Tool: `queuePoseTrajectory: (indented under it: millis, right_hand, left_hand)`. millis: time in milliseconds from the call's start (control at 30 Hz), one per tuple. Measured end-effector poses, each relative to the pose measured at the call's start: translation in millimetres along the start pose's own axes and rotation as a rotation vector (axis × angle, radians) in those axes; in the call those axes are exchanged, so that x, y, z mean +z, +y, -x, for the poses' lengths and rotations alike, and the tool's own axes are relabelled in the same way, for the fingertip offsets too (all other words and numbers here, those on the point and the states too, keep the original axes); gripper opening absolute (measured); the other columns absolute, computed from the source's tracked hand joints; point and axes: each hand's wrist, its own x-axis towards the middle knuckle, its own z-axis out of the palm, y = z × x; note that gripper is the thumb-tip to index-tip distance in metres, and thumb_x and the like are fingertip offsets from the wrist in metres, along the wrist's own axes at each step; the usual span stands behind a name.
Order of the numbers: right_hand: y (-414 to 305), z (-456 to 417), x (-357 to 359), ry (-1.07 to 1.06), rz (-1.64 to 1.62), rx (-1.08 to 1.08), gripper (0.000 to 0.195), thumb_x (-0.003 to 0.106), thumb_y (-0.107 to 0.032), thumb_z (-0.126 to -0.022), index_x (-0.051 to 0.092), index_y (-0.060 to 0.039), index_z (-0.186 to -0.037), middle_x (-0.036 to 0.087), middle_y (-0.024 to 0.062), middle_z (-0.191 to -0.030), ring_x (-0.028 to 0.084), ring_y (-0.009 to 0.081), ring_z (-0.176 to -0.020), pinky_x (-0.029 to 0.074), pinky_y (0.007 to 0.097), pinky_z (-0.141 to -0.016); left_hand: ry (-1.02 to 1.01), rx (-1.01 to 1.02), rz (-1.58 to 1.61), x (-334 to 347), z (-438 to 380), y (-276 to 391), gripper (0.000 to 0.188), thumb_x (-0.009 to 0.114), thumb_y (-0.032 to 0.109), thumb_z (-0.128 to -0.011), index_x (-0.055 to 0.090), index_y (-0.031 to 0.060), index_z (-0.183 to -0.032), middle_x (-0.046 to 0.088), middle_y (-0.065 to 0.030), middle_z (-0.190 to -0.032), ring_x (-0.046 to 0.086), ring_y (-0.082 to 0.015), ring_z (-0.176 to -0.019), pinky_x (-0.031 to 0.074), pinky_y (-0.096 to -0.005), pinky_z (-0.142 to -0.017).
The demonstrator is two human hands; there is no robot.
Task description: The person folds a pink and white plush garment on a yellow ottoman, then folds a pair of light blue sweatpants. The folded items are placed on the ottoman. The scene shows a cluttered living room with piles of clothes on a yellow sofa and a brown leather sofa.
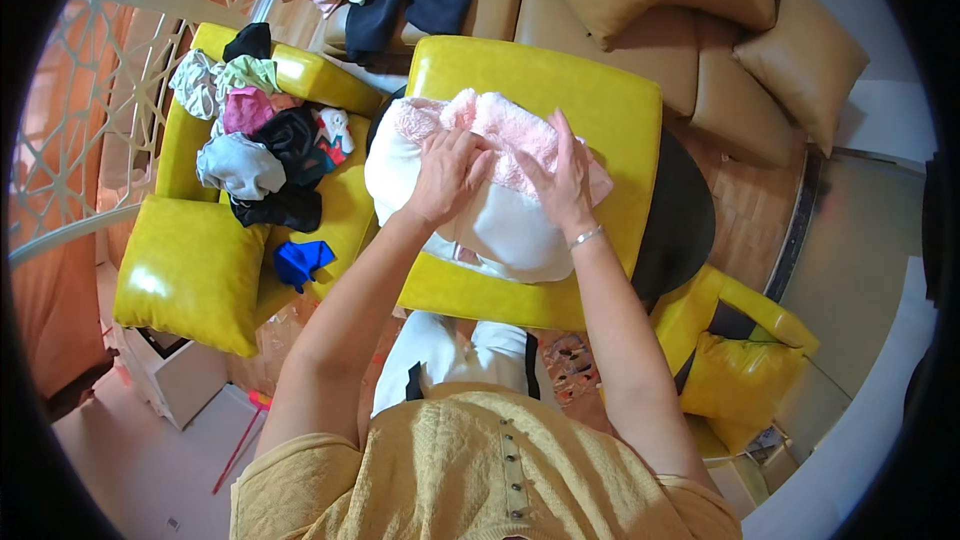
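Observation:
A bundled white garment with pink fleece (517, 131) rests on the yellow padded ottoman (540, 71) in front of me. My left hand (450, 172) lies on it where the fleece meets the smooth white fabric (517, 232); its fingers are bent, and whether they pinch the cloth cannot be told. On the right side of the bundle, my right hand (559, 180) touches the fleece with thumb and fingers spread. A bracelet circles that wrist.
Left of the ottoman, a yellow armchair (349, 195) bears a heap of mixed clothes (262, 127) and a blue cloth (301, 264). Behind stands a tan sofa (600, 79) with cushions and dark trousers (409, 11). A yellow chair (757, 307) stands at right.

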Motion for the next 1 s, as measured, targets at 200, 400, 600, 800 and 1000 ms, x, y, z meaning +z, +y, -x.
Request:
queuePoseTrajectory:
  millis: [200,400,600,800,1000]
  right_hand:
    - [-21,-10,-9,-0.462,0.099,-0.182,0.082,0.083,-0.046,-0.070,0.053,-0.0102,-0.137,0.053,0.0149,-0.143,0.053,0.0329,-0.128,0.040,0.0433,-0.111]
    - [-22,-10,-8,-0.441,-0.007,-0.235,0.057,0.080,-0.042,-0.070,0.068,-0.0068,-0.113,0.069,0.0170,-0.113,0.063,0.0337,-0.109,0.047,0.0420,-0.099]
    - [-9,5,4,-0.368,-0.048,-0.236,0.034,0.075,-0.034,-0.076,0.069,-0.0054,-0.093,0.070,0.0157,-0.092,0.064,0.0360,-0.094,0.049,0.0451,-0.086]
    - [-8,3,7,-0.238,0.001,-0.320,0.020,0.068,-0.023,-0.084,0.067,-0.0047,-0.093,0.068,0.0164,-0.092,0.064,0.0354,-0.092,0.050,0.0444,-0.083]
    - [-6,-4,7,-0.304,-0.048,-0.264,0.021,0.064,-0.015,-0.089,0.068,-0.0044,-0.106,0.068,0.0190,-0.100,0.065,0.0376,-0.094,0.051,0.0446,-0.084]
  left_hand:
    - [-0.112,0.132,-0.106,-1,-9,-3,0.019,0.062,0.024,-0.093,0.065,0.0077,-0.084,0.066,-0.0129,-0.076,0.065,-0.0315,-0.077,0.045,-0.0461,-0.086]
    - [0.033,0.250,-0.167,7,-20,5,0.018,0.064,0.018,-0.090,0.063,0.0059,-0.077,0.069,-0.0130,-0.079,0.065,-0.0290,-0.076,0.047,-0.0419,-0.077]
    - [-0.090,0.195,-0.222,7,-20,-7,0.015,0.063,0.020,-0.090,0.064,0.0069,-0.083,0.069,-0.0118,-0.085,0.064,-0.0332,-0.085,0.046,-0.0457,-0.085]
    - [0.136,0.009,-0.220,0,-9,1,0.031,0.064,0.019,-0.092,0.059,0.0051,-0.118,0.055,-0.0183,-0.128,0.048,-0.0372,-0.123,0.037,-0.0477,-0.106]
    - [0.135,-0.201,-0.256,16,51,-10,0.068,0.063,0.030,-0.093,0.036,0.0025,-0.149,0.035,-0.0198,-0.154,0.030,-0.0376,-0.145,0.019,-0.0574,-0.117]
